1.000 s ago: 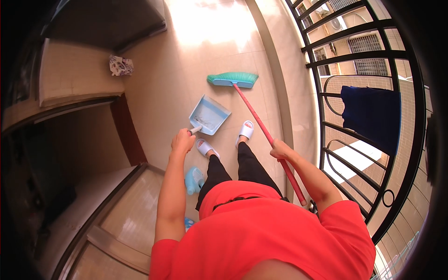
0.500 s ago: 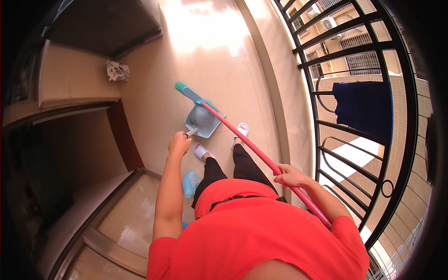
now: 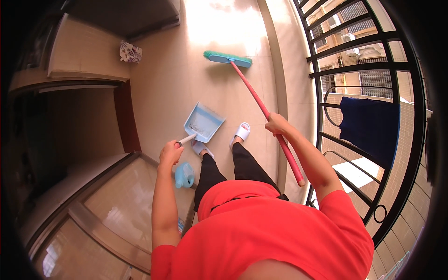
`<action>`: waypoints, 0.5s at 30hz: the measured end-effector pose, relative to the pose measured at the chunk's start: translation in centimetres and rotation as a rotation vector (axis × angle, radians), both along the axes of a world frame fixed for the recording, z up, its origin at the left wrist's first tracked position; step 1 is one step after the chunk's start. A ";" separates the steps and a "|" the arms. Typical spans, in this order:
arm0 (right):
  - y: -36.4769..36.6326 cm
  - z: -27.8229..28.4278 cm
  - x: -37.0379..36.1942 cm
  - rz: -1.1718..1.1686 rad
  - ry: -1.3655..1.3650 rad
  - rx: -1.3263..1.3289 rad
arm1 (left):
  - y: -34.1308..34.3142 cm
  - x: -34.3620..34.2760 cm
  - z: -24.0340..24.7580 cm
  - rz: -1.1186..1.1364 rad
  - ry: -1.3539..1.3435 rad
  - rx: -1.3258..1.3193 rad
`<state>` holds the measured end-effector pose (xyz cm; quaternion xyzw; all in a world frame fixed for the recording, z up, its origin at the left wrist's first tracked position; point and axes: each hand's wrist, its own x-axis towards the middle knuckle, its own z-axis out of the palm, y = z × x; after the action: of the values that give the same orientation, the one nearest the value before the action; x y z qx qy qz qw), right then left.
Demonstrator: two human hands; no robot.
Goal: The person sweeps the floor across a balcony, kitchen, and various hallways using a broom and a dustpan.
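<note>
Right hand (image 3: 278,124): wrapped round the upper red pole (image 3: 250,88) of the broom, its end jutting out behind
Broom: reaches ahead of the right hand; likely light but head-heavy, pole stiff and perhaps slick, best held up there; teal bristles (image 3: 210,54) look springy
Left hand (image 3: 170,154): curled round the end of the handle (image 3: 187,139)
Dustpan (image 3: 211,125): ahead and right of the left hand; seems light, rigid plastic; grip the handle, level, since the grey debris (image 3: 195,128) could slide

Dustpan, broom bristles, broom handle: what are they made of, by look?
Dustpan: probably moulded plastic, smooth; uniform pale blue with thin raised walls.
Broom bristles: likely synthetic fibre; dense, bright green fringe.
Broom handle: smooth, evenly pinkish-red, so coated or plastic; can't tell whether metal or wood lies underneath.
</note>
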<state>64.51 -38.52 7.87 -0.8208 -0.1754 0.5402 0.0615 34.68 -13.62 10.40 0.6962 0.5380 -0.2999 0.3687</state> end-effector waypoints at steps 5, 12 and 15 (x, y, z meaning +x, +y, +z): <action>-2.1 -2.1 -5.6 0.135 0.079 -0.001 | -1.3 -0.9 -1.9 -0.038 0.045 0.061; -9.3 1.5 -11.6 -0.006 0.517 0.009 | -1.3 -0.6 -2.4 -0.049 0.050 0.037; -10.6 6.0 -13.1 -0.177 0.618 0.086 | -0.8 -1.5 -2.7 -0.048 0.055 0.034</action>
<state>51.42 -49.09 13.90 -0.6265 -0.0990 0.7485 0.1935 33.16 -14.45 7.72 0.7068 0.5359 -0.3183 0.3345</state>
